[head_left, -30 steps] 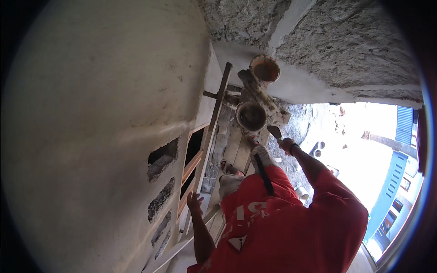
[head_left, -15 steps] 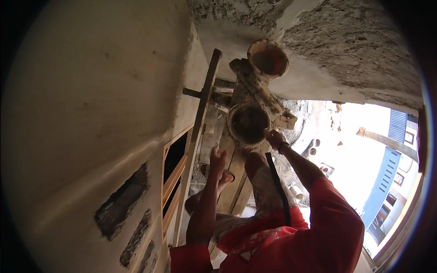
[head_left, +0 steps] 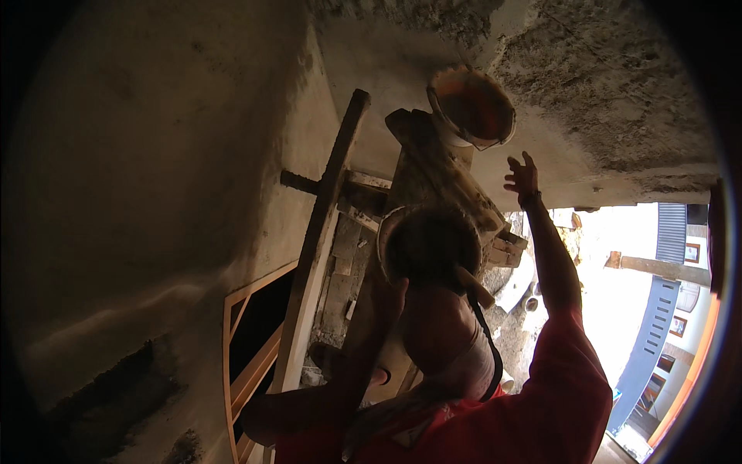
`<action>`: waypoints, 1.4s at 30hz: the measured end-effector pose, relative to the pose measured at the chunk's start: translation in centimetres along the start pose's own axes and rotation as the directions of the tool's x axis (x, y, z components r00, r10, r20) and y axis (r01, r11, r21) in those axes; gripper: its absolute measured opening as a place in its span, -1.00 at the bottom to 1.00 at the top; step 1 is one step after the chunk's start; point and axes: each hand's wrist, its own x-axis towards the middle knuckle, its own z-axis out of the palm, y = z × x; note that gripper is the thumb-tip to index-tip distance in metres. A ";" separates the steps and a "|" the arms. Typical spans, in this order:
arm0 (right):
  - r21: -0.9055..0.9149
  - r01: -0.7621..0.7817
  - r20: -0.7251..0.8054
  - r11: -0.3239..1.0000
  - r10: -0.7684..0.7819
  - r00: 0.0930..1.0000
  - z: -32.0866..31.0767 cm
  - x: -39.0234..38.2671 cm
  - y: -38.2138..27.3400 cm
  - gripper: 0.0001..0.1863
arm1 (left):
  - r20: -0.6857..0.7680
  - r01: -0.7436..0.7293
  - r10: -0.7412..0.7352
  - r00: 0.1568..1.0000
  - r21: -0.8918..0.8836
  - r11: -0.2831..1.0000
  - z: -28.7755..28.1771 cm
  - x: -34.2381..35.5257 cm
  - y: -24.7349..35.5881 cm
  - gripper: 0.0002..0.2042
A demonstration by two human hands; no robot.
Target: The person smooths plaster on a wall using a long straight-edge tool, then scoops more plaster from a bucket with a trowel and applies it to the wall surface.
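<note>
A round bucket (head_left: 386, 243) with a dark inside sits in front of me on wooden planks. A wooden tool handle (head_left: 474, 286) leans over its near right rim; the tool's other end is lost in shadow. My left hand (head_left: 393, 298) is by the bucket's near left edge; most of its fingers are too dark to make out. My right hand (head_left: 522, 178) reaches forward, empty, fingers spread, just short of a second bucket (head_left: 456, 100). That one has a crusted rim, a reddish inside and a wire handle hanging at its near side.
An upright wooden post (head_left: 317, 224) with a crossbar stands left of the planks (head_left: 448, 174). Beyond it are a plastered wall (head_left: 154, 155) and a wooden frame with dark openings (head_left: 259, 363). Rough wall (head_left: 603, 93) rises ahead. At right the scaffold opens onto a bright yard far below.
My right hand has left the near bucket's rim and stretched toward the far bucket, opening. My left hand has come up to the near bucket. My body is lower and closer to the planks.
</note>
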 end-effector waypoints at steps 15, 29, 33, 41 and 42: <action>0.630 -0.258 0.254 0.732 0.119 0.960 6.1 9.7 0.9 -0.52 | -0.159 -0.204 0.161 0.974 -0.311 0.928 -1.2 3.0 3.6 -0.49; -0.489 0.571 0.291 0.659 -0.494 0.819 -6.6 -7.3 -2.5 -0.71 | -0.066 -0.040 -0.009 0.998 -0.695 0.718 -4.3 5.0 10.3 -0.54; -0.732 0.652 0.369 0.200 -0.687 0.626 -6.9 -12.3 -2.8 -0.75 | -0.044 -0.035 0.005 0.999 -0.693 0.720 -4.2 5.7 9.1 -0.54; -0.220 0.566 0.191 0.794 -0.534 0.823 -4.4 -16.6 -1.3 -0.63 | 0.007 -0.035 0.056 0.998 -0.701 0.712 -4.3 5.8 8.0 -0.32; -0.023 0.467 0.176 0.884 -0.456 0.872 -3.6 -17.4 -1.9 -0.59 | 0.000 -0.043 0.060 0.998 -0.712 0.701 -4.2 5.8 7.7 -0.32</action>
